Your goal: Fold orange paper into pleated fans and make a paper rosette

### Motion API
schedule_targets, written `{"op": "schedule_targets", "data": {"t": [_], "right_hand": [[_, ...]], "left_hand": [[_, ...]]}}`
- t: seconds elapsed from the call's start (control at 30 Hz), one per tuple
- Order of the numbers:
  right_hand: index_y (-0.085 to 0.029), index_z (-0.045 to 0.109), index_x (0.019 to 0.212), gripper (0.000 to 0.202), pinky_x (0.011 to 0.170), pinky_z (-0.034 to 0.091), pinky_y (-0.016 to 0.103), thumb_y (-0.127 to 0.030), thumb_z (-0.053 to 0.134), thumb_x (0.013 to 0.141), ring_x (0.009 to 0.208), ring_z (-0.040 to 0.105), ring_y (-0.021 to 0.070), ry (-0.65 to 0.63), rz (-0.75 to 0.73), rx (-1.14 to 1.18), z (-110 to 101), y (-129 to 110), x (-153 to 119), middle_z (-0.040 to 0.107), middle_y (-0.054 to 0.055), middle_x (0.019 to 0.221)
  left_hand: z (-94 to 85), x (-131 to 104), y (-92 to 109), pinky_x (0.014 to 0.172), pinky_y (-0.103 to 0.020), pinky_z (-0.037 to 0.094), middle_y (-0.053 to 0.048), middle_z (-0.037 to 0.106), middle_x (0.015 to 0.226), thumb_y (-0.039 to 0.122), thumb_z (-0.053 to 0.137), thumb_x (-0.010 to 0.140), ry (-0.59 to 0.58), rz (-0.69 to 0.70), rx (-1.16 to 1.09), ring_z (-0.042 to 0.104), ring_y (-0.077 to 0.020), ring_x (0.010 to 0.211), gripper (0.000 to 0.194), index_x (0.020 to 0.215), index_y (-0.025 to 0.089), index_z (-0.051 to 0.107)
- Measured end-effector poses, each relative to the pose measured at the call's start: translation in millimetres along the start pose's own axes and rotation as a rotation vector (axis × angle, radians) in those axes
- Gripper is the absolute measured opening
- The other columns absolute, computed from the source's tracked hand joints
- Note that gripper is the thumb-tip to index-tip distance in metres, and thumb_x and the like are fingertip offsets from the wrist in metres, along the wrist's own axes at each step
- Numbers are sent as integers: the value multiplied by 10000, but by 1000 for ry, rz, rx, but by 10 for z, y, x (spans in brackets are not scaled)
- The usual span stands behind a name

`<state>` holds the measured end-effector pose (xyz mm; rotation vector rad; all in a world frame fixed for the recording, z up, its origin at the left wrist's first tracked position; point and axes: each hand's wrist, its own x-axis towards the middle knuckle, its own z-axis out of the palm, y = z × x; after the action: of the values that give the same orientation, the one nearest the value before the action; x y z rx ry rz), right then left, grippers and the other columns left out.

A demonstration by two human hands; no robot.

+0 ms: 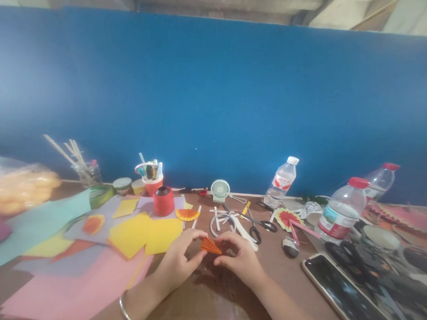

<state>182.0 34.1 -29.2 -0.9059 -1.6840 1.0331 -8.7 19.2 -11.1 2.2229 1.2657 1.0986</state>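
Between my two hands is a small orange pleated paper fan (210, 246), raised a little over the brown table. My left hand (181, 255) pinches its left end between thumb and fingers. On the other side, my right hand (240, 259) has its thumb and fingertips at the fan's narrow right end. A finished-looking yellow and orange paper fan (187, 215) lies flat just beyond my left hand. Yellow paper squares (164, 233) are beside that hand. Past my right hand lie black-handled scissors (255, 233) and a white stick-like tool (245, 233).
Coloured paper sheets (77, 286) cover the left side. At the back stand a red cup-shaped container (163, 201), a pen cup (153, 183), a small fan (219, 190) and a water bottle (280, 182). A phone (342, 288) and a larger bottle (342, 213) are on the right.
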Motion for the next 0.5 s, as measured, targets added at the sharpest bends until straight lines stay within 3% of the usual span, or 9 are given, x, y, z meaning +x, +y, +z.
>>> {"op": "schedule_targets", "data": {"t": [0.07,0.13,0.23,0.33,0.5], "right_hand": [[-180,624,890,452,631,467,264,-328,786,494,712,582,167,-84,72,99,16,3,7,634,32,830],[-171,630,883,404,642,458,265,-355,755,545,721,586,170,-122,102,170,27,-17,14,646,34,820],[-158,640,799,241,630,436,252,-367,646,680,666,570,146,-76,111,177,44,-64,23,639,19,728],[-147,632,692,195,567,416,236,-341,623,693,577,543,130,-63,184,121,79,-82,25,620,3,622],[-134,611,619,186,475,371,207,-310,620,680,496,502,107,-31,256,75,132,-32,39,575,-12,535]], "left_hand": [[1,4,4,798,-326,447,-32,603,965,158,499,763,2,3,-4,552,-174,901,240,991,229,514],[-2,9,10,793,-326,453,-36,603,964,147,491,759,-2,9,-17,554,-175,894,251,995,226,521],[-3,18,14,806,-326,454,-40,599,988,122,482,747,-18,29,-57,554,-173,902,298,1022,227,528],[11,24,0,857,-348,433,-40,594,1017,91,463,732,-43,36,-96,541,-178,951,344,1034,235,542],[67,47,-31,876,-366,432,-57,586,1094,76,439,715,-49,-164,-269,535,-194,1013,409,1082,226,537]]}}
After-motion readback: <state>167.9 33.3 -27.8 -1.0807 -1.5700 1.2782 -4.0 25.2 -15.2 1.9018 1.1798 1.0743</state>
